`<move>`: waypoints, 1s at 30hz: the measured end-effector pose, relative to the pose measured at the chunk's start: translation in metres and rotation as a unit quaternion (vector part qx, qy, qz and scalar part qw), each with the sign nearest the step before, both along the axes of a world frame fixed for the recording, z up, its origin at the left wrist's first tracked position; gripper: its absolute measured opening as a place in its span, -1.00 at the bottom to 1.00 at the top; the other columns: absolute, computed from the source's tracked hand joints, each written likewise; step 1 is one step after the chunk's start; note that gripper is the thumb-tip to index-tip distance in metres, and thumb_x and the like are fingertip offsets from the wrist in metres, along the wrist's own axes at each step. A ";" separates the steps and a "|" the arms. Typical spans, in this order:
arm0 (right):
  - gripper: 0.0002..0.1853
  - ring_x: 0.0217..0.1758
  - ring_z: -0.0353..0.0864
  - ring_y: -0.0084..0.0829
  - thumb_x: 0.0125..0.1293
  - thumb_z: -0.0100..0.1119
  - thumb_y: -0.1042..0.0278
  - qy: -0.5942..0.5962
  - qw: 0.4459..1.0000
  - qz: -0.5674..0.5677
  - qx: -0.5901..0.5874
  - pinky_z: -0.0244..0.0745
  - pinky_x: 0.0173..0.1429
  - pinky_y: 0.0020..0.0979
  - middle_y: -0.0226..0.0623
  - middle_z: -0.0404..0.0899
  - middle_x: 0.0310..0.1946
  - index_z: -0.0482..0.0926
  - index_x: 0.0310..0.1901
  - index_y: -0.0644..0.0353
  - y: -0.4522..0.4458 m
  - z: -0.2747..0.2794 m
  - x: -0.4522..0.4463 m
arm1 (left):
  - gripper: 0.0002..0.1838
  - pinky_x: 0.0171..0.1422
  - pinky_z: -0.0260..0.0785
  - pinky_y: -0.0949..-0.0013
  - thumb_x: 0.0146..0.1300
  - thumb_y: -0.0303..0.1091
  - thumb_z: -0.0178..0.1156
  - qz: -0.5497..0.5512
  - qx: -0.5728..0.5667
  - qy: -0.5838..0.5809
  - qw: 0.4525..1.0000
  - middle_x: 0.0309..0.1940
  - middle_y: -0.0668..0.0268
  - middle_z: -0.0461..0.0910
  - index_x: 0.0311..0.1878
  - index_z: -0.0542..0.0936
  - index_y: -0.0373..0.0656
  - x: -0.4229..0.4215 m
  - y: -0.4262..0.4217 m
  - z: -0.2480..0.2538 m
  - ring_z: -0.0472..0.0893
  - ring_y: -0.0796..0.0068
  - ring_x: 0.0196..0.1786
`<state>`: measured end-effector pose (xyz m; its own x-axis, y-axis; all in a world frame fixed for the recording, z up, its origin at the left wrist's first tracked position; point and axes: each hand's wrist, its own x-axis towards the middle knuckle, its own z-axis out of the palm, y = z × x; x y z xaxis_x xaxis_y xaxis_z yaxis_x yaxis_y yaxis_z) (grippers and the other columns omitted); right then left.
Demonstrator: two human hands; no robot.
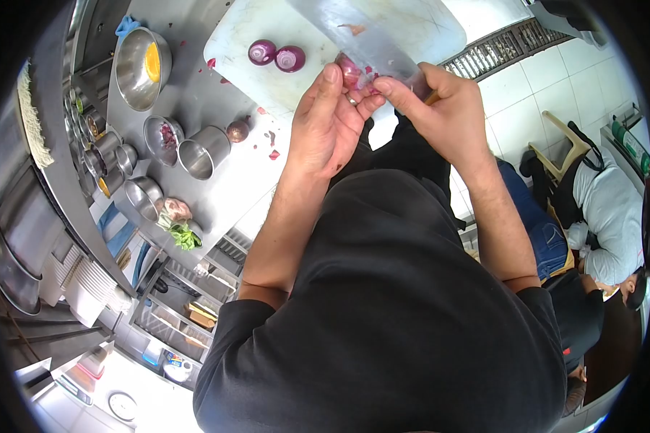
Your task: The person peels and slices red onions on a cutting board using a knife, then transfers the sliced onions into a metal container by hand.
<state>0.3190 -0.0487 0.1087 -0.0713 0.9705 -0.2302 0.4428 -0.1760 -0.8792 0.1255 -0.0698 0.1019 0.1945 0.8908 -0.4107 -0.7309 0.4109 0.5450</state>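
My left hand (323, 123) holds a red onion (349, 71) between thumb and fingertips above the front edge of the white cutting board (245, 25). My right hand (444, 112) is closed around a large kitchen knife (361, 36); its handle is mostly hidden in the palm. The broad blade points up and left across the board, with a bit of skin stuck to it. My right thumb touches the onion, where loose purple skin shows. Two peeled red onions (262, 52) (290, 59) lie on the board, left of my hands.
On the steel counter (195, 94) stand a bowl with something yellow (143, 79), a bowl with onion scraps (164, 141), a steel pot (204, 152) and an unpeeled onion (237, 130). Skin scraps lie around. Leafy greens (185, 236) sit lower left. Other people (607, 209) are at right.
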 end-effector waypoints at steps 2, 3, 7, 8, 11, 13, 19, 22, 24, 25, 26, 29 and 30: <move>-0.33 -0.68 0.48 -0.48 0.23 0.63 -0.27 -0.001 1.000 0.010 -0.001 0.37 -0.51 -0.38 -0.33 0.53 -0.74 0.58 -0.56 0.24 -0.001 -0.003 0.000 | -0.58 0.30 0.63 0.16 0.70 0.01 0.15 0.001 0.010 -0.014 1.000 0.08 0.22 0.73 0.18 0.62 -0.21 -0.002 -0.001 -0.005 0.74 0.34 0.12; -0.33 -0.68 0.48 -0.48 0.23 0.63 -0.27 -0.002 1.000 0.001 -0.002 0.38 -0.51 -0.38 -0.33 0.53 -0.73 0.59 -0.55 0.24 0.000 -0.003 0.000 | -0.57 0.30 0.64 0.16 0.70 0.01 0.14 -0.003 0.005 0.000 1.000 0.09 0.21 0.73 0.19 0.61 -0.22 -0.001 -0.001 -0.004 0.74 0.34 0.12; -0.33 -0.68 0.50 -0.46 0.24 0.62 -0.29 -0.012 1.000 -0.013 -0.001 0.40 -0.50 -0.37 -0.33 0.55 -0.73 0.61 -0.53 0.24 0.006 -0.003 0.003 | -0.54 0.29 0.65 0.14 0.70 0.04 0.13 -0.013 -0.013 0.051 0.999 0.10 0.18 0.72 0.22 0.61 -0.21 0.001 0.000 0.005 0.73 0.32 0.11; -0.33 -0.68 0.51 -0.46 0.24 0.61 -0.29 -0.016 1.000 -0.011 0.001 0.40 -0.50 -0.37 -0.33 0.55 -0.73 0.62 -0.53 0.25 0.006 -0.003 0.004 | -0.53 0.28 0.65 0.14 0.69 0.06 0.13 -0.015 -0.017 0.062 0.998 0.11 0.17 0.71 0.23 0.61 -0.20 0.001 0.000 0.005 0.73 0.31 0.12; -0.33 -0.69 0.52 -0.45 0.24 0.61 -0.31 -0.008 0.999 -0.012 0.034 0.41 -0.50 -0.37 -0.33 0.55 -0.73 0.62 -0.53 0.25 0.004 -0.003 0.001 | -0.52 0.28 0.66 0.15 0.69 0.07 0.12 -0.018 -0.008 0.065 0.998 0.12 0.16 0.71 0.24 0.61 -0.22 -0.001 0.000 0.003 0.73 0.31 0.12; -0.33 -0.68 0.54 -0.44 0.24 0.61 -0.30 -0.024 1.000 -0.005 0.020 0.42 -0.50 -0.38 -0.33 0.56 -0.73 0.62 -0.52 0.24 0.004 -0.001 0.002 | -0.51 0.28 0.66 0.16 0.69 0.07 0.12 -0.012 -0.010 0.066 0.998 0.12 0.15 0.71 0.24 0.61 -0.22 0.000 -0.001 0.004 0.72 0.32 0.11; -0.35 -0.68 0.54 -0.48 0.25 0.61 -0.29 -0.018 1.000 -0.007 0.007 0.42 -0.50 -0.39 -0.32 0.56 -0.73 0.65 -0.51 0.24 0.001 -0.005 0.001 | -0.56 0.27 0.65 0.16 0.71 0.01 0.12 0.008 -0.018 0.024 1.000 0.10 0.17 0.73 0.19 0.61 -0.25 0.004 -0.003 0.004 0.75 0.34 0.07; -0.34 -0.67 0.52 -0.54 0.23 0.63 -0.29 0.000 1.000 -0.015 -0.005 0.41 -0.50 -0.41 -0.33 0.56 -0.73 0.65 -0.52 0.25 0.002 0.000 0.000 | -0.56 0.26 0.63 0.18 0.71 0.00 0.12 0.003 -0.011 0.017 1.000 0.08 0.19 0.72 0.19 0.61 -0.24 0.004 -0.004 0.003 0.73 0.36 0.06; -0.33 -0.67 0.52 -0.57 0.20 0.65 -0.30 0.003 1.000 -0.018 -0.011 0.40 -0.51 -0.43 -0.34 0.56 -0.73 0.65 -0.53 0.26 0.003 0.000 0.000 | -0.57 0.25 0.61 0.19 0.71 0.00 0.12 -0.007 -0.004 0.020 1.000 0.07 0.21 0.72 0.21 0.61 -0.24 0.004 -0.004 0.003 0.72 0.37 0.06; -0.32 -0.66 0.52 -0.58 0.18 0.66 -0.30 -0.001 1.000 -0.017 -0.012 0.40 -0.51 -0.43 -0.34 0.56 -0.73 0.65 -0.54 0.27 0.004 -0.002 0.002 | -0.57 0.25 0.61 0.20 0.71 -0.01 0.12 -0.013 0.000 0.025 1.000 0.06 0.22 0.72 0.22 0.61 -0.24 0.004 -0.005 0.002 0.71 0.37 0.06; -0.31 -0.66 0.51 -0.59 0.17 0.67 -0.31 -0.005 1.000 -0.016 -0.013 0.40 -0.51 -0.44 -0.35 0.56 -0.73 0.65 -0.54 0.27 0.004 -0.003 0.002 | -0.57 0.25 0.60 0.21 0.72 -0.02 0.12 -0.019 0.004 0.031 0.999 0.06 0.22 0.71 0.23 0.61 -0.25 0.005 -0.005 0.002 0.70 0.38 0.06; -0.58 -0.53 0.26 -0.81 0.31 0.67 0.04 0.008 0.999 -0.021 -0.034 0.15 -0.47 -0.56 -0.61 0.50 -0.64 0.80 -0.30 0.32 0.006 0.005 0.001 | -0.57 0.26 0.57 0.21 0.72 -0.03 0.13 -0.022 0.005 0.037 0.999 0.07 0.23 0.71 0.25 0.60 -0.25 0.009 -0.008 0.002 0.68 0.40 0.05; -0.58 -0.53 0.26 -0.81 0.30 0.68 0.04 0.008 0.999 -0.020 -0.030 0.15 -0.47 -0.56 -0.62 0.52 -0.63 0.80 -0.30 0.31 0.006 0.004 0.001 | -0.57 0.26 0.57 0.20 0.71 -0.03 0.14 -0.021 0.005 0.048 0.999 0.07 0.23 0.70 0.25 0.59 -0.25 0.009 -0.008 0.003 0.67 0.40 0.05</move>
<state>0.3200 -0.0427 0.1127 -0.0372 0.9572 -0.2870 0.4197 -0.2457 -0.8737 0.1349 -0.0774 0.1045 0.1911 0.8874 -0.4195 -0.6577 0.4330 0.6164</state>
